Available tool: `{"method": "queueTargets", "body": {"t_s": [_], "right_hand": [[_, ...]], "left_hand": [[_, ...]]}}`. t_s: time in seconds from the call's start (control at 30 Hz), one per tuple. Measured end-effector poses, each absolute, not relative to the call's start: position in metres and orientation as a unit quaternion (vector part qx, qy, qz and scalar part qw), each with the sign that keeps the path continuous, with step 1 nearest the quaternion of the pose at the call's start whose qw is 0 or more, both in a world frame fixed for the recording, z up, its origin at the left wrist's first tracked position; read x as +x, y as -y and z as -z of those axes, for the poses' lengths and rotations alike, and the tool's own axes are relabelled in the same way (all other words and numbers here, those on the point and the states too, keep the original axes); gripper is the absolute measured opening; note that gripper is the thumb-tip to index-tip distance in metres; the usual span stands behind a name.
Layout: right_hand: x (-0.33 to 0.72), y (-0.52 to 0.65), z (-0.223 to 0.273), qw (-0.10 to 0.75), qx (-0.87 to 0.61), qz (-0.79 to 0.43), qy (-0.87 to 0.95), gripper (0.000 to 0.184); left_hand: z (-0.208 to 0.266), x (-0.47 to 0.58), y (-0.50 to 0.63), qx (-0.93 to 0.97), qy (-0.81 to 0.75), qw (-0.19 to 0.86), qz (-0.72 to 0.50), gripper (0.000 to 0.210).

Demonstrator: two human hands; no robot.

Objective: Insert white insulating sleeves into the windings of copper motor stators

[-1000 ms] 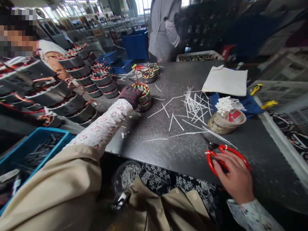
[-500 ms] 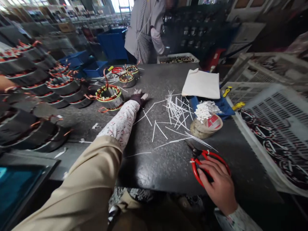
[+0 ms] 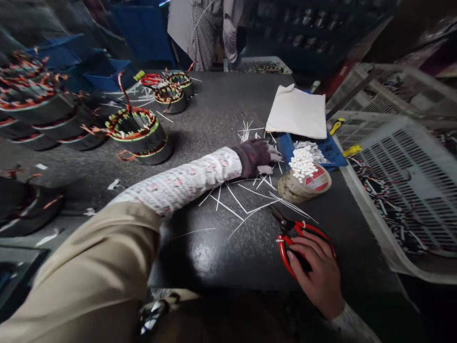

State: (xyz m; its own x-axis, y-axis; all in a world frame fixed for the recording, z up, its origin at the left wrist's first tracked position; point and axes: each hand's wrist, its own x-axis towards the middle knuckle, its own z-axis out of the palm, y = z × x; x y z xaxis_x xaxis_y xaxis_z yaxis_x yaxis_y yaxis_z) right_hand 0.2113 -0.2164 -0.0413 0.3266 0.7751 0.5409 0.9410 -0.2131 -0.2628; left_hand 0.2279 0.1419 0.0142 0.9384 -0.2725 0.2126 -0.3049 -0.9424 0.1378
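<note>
My left hand (image 3: 257, 158), in a dark glove with bare-looking fingertips, lies over the pile of thin white strips (image 3: 246, 131), fingers stretched out. More strips fan out on the table below it. To its right stands a round tub (image 3: 291, 188) with a red label and a heap of short white pieces (image 3: 303, 163) on top. My right hand (image 3: 319, 271) is bare and wraps round the red handles of the scissors (image 3: 285, 227). Their dark blades point up and left, close to the loose strips.
Wire-wound stator rings (image 3: 143, 138) stand at the left, several in stacks. A blue tray (image 3: 330, 151) and a folded white cloth (image 3: 298, 112) lie behind the tub. White plastic crates (image 3: 410, 171) flank the right edge. A person (image 3: 203, 35) stands beyond the table.
My left hand has moved right, from beside the nearest stator ring to over the white strips. My right hand still holds the scissors in much the same place. The view has tilted down.
</note>
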Motion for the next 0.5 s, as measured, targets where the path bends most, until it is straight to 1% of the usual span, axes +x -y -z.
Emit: {"method": "queueTargets", "body": {"t_s": [0.07, 0.13, 0.27, 0.33, 0.4, 0.43, 0.5], "right_hand": [[0.211, 0.216, 0.040, 0.277, -0.765, 0.147, 0.562, 0.012], [0.210, 0.216, 0.040, 0.275, -0.766, 0.146, 0.562, 0.011], [0.210, 0.217, 0.039, 0.277, -0.767, 0.142, 0.561, 0.010], [0.210, 0.217, 0.039, 0.276, -0.767, 0.138, 0.562, 0.010], [0.211, 0.216, 0.038, 0.276, -0.767, 0.139, 0.563, 0.011], [0.211, 0.216, 0.038, 0.276, -0.766, 0.140, 0.564, 0.011], [0.211, 0.216, 0.039, 0.277, -0.764, 0.139, 0.566, 0.011]], "left_hand": [[0.006, 0.257, -0.131, 0.976, 0.177, 0.074, -0.103, 0.052], [0.027, 0.270, -0.124, 0.975, 0.186, 0.088, -0.090, 0.052], [0.052, 0.245, -0.128, 0.968, 0.204, 0.133, -0.053, 0.059], [0.050, 0.213, -0.134, 0.966, 0.203, 0.152, -0.051, 0.064], [0.037, 0.179, -0.136, 0.964, 0.198, 0.174, -0.040, 0.065], [0.027, 0.164, -0.136, 0.962, 0.194, 0.188, -0.029, 0.062], [0.002, 0.143, -0.134, 0.968, 0.132, 0.215, -0.010, 0.043]]}}
